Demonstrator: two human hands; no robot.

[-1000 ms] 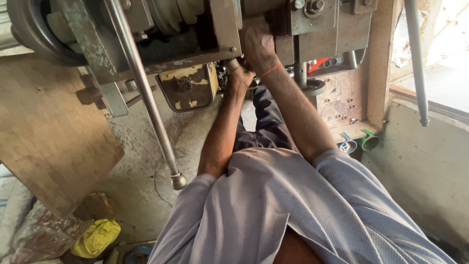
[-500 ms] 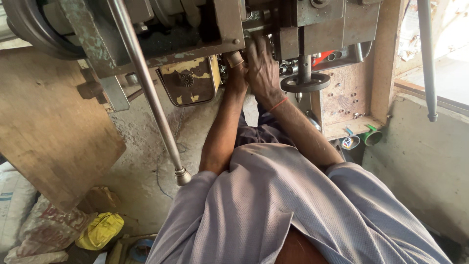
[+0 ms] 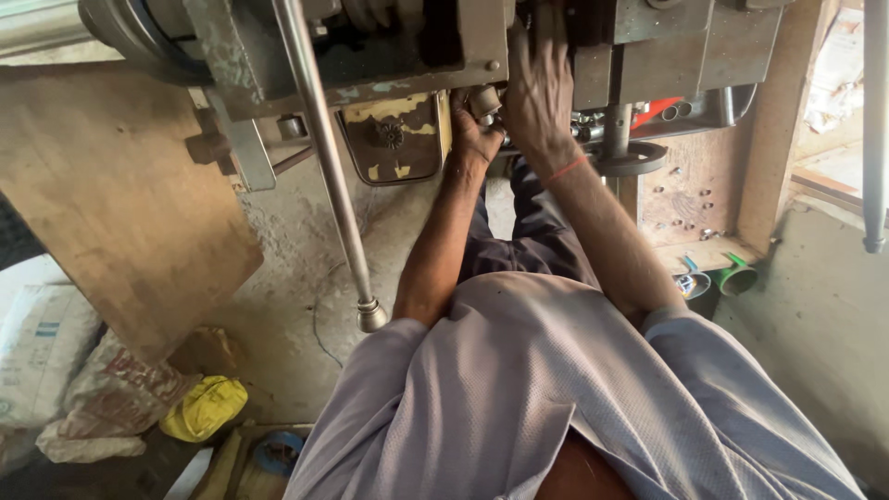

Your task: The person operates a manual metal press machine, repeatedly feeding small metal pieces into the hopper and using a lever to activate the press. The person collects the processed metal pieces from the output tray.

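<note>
Both my arms reach forward to a heavy grey metal machine [image 3: 370,46]. My left hand [image 3: 468,134] is closed around a small metal cylinder [image 3: 485,97] just under the machine's body. My right hand [image 3: 537,93], with an orange thread at the wrist, lies right beside it with its back toward me. Its fingers stretch up into a dark gap of the machine, and what they touch is hidden. A long steel lever rod [image 3: 324,157] slants down from the machine to the left of my arms and ends in a knob [image 3: 371,315].
A wooden board [image 3: 120,204] leans at the left over sacks [image 3: 46,343] and a yellow cloth [image 3: 206,407]. A round metal flange [image 3: 630,159], a drilled wooden panel [image 3: 694,185] and a green pipe fitting [image 3: 736,276] sit at the right. Another rod [image 3: 875,139] hangs at the far right.
My right hand has slid a little right and up into the machine's gap. My left hand stays at the small cylinder. The view has shifted slightly.
</note>
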